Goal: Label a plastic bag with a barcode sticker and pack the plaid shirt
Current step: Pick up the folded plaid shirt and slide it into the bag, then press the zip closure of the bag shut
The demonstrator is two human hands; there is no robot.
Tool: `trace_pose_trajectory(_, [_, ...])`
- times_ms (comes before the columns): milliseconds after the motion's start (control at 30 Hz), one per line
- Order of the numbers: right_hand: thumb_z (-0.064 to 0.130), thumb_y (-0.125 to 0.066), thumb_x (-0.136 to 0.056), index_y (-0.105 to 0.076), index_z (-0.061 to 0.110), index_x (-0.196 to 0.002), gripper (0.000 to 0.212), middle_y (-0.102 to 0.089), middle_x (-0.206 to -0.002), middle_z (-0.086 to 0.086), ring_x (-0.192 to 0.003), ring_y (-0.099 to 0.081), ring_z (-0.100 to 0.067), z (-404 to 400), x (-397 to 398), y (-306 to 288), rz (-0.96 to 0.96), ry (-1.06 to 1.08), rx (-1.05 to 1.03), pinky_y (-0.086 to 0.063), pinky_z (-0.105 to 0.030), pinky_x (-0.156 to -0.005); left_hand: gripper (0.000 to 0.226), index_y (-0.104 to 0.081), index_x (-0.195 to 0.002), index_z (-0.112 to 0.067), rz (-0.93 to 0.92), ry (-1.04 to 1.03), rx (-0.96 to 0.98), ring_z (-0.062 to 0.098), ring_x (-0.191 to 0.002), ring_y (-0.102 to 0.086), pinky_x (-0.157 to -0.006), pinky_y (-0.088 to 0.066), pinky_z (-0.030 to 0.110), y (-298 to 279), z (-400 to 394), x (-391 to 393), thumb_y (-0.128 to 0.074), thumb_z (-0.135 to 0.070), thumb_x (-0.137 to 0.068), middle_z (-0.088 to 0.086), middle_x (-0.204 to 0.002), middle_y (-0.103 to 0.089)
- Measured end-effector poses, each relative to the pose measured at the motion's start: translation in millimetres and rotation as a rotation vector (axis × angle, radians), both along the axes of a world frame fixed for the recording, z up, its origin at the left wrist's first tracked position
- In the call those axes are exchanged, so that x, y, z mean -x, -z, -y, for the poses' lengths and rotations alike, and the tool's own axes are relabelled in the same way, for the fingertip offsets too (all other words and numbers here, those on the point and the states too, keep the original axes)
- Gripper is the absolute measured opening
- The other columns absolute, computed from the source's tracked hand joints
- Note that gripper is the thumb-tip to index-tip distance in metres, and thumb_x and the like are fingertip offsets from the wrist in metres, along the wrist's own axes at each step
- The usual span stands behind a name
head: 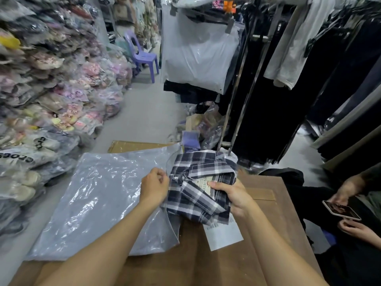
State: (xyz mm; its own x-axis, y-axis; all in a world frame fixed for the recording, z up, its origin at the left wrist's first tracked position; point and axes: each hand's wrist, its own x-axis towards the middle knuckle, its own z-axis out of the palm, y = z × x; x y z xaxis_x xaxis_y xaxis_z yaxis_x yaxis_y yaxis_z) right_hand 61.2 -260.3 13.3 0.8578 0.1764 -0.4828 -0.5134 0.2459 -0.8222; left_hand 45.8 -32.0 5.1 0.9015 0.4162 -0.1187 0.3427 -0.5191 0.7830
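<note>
shirt: plaid shirt [203, 182] folded, at bag mouth, 3 o'clock of plastic bag [99, 201]
left hand [154, 187]: pinching bag edge
right hand [234, 196]: gripping shirt
surface: cardboard box [208, 265]

We count:
- 1 plaid shirt [203, 183]
- 1 plastic bag [99, 201]
- 1 barcode sticker sheet [223, 235]
- 1 purple chair [142, 55]
- 1 phone [341, 210]
- 4 hands in total

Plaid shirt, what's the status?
Right hand grips folded plaid shirt. Left hand pinches plastic bag mouth. Shirt not yet inside. Nothing blocking.
</note>
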Motion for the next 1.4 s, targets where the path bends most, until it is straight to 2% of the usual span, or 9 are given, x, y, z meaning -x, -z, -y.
trace_pose_trajectory(267, [-0.003,-0.07,-0.081,-0.067,-0.001,-0.106,0.025,-0.074,-0.108,-0.026,-0.101,-0.071,-0.041,-36.8,-13.1,13.8,-0.123,-0.157,0.173,-0.057,-0.056,-0.092,0.006,-0.06,-0.085,-0.021,-0.106,0.111,0.031,0.015,-0.074,-0.061,-0.062,-0.046,0.023,4.8,1.0,10.8,-0.056,-0.019,-0.089,-0.001,-0.074,-0.064])
trace_pose_trajectory(433, [0.014,-0.057,-0.078,-0.056,0.002,-0.115,0.039,-0.071,-0.111,-0.02,-0.102,-0.07,-0.037,-51.4,-24.9,27.4,-0.214,-0.201,0.312,-0.058,-0.048,-0.087,0.007,-0.059,-0.084,-0.021,-0.129,0.133,0.008,0.018,-0.072,-0.062,-0.073,-0.056,0.032,1.4,-5.8,11.5,-0.056,-0.018,-0.09,-0.004,-0.066,-0.057])
trace_pose_trajectory(567, [0.007,-0.051,-0.079,-0.055,0.004,-0.119,0.04,-0.068,-0.117,-0.022,-0.106,-0.068,-0.039,-48.3,-27.9,30.4,-0.222,-0.152,0.337,-0.057,-0.057,-0.09,0.009,-0.06,-0.084,-0.021,-0.155,0.163,0.051,0.024,-0.074,-0.071,-0.075,-0.061,0.042,-6.1,-11.0,9.9,-0.058,-0.015,-0.09,0.005,-0.069,-0.063])
trace_pose_trajectory(733, [-0.004,-0.054,-0.089,-0.065,0.002,-0.104,0.02,-0.071,-0.107,-0.021,-0.109,-0.066,-0.041,-78.8,-22.6,30.9,-0.207,-0.151,0.25,-0.053,-0.059,-0.095,0.005,-0.061,-0.09,-0.013,-0.161,0.192,0.169,0.015,-0.047,-0.067,-0.054,-0.061,0.034,-15.0,-5.8,7.6,-0.057,-0.009,-0.091,0.006,-0.064,-0.067])
trace_pose_trajectory(833, [-0.006,-0.05,-0.093,-0.065,-0.001,-0.092,0.016,-0.074,-0.075,-0.019,-0.068,-0.072,-0.03,-105.2,-13.9,34.7,-0.261,-0.233,0.13,-0.063,-0.039,-0.066,0.006,-0.06,-0.089,-0.014,-0.157,0.205,0.188,0.019,-0.05,-0.068,-0.047,-0.056,0.028,-16.8,-6.0,6.7,-0.057,-0.009,-0.09,0.005,-0.061,-0.067])
trace_pose_trajectory(900, [-0.001,-0.045,-0.095,-0.063,0.007,-0.073,0.03,-0.059,-0.046,-0.006,-0.04,-0.057,-0.015,-121.6,-8.2,40.9,-0.296,-0.273,0.033,-0.05,-0.023,-0.045,0.007,-0.06,-0.086,-0.013,-0.141,0.204,0.231,0.026,-0.054,-0.069,-0.056,-0.061,0.038,-16.0,-8.8,7.7,-0.059,-0.007,-0.089,0.007,-0.061,-0.067])
trace_pose_trajectory(1033, [0.003,-0.033,-0.097,-0.071,0.019,-0.055,0.059,-0.045,-0.036,0.005,-0.033,-0.041,-0.004,-142.5,-2.6,51.4,-0.275,-0.382,-0.193,-0.032,-0.018,-0.047,0.012,-0.06,-0.081,-0.015,-0.155,0.199,0.302,0.031,-0.054,-0.067,-0.062,-0.062,0.05,-7.7,-17.1,11.6,-0.059,-0.004,-0.087,0.004,-0.053,-0.062])
trace_pose_trajectory(1167, [0.006,-0.03,-0.098,-0.071,0.018,-0.059,0.058,-0.049,-0.039,0.004,-0.034,-0.043,-0.004,-143.2,-2.2,49.7,-0.301,-0.429,-0.304,-0.028,-0.019,-0.049,0.006,-0.062,-0.083,-0.015,-0.173,0.206,0.321,0.043,-0.061,-0.07,-0.065,-0.062,0.052,-1.9,-20.3,13.4,-0.061,-0.01,-0.086,0.011,-0.059,-0.065])
trace_pose_trajectory(1400, [0.013,-0.045,-0.1,-0.064,0.01,-0.097,0.02,-0.067,-0.075,-0.004,-0.056,-0.065,-0.013,-102.0,-39.5,60.1,-0.239,-0.002,0.226,-0.054,-0.026,-0.055,0.007,-0.059,-0.083,-0.01,-0.246,0.224,0.362,0.019,-0.044,-0.063,-0.05,-0.058,0.032,-0.9,-13.8,7.9,-0.058,-0.004,-0.087,0.014,-0.066,-0.062])
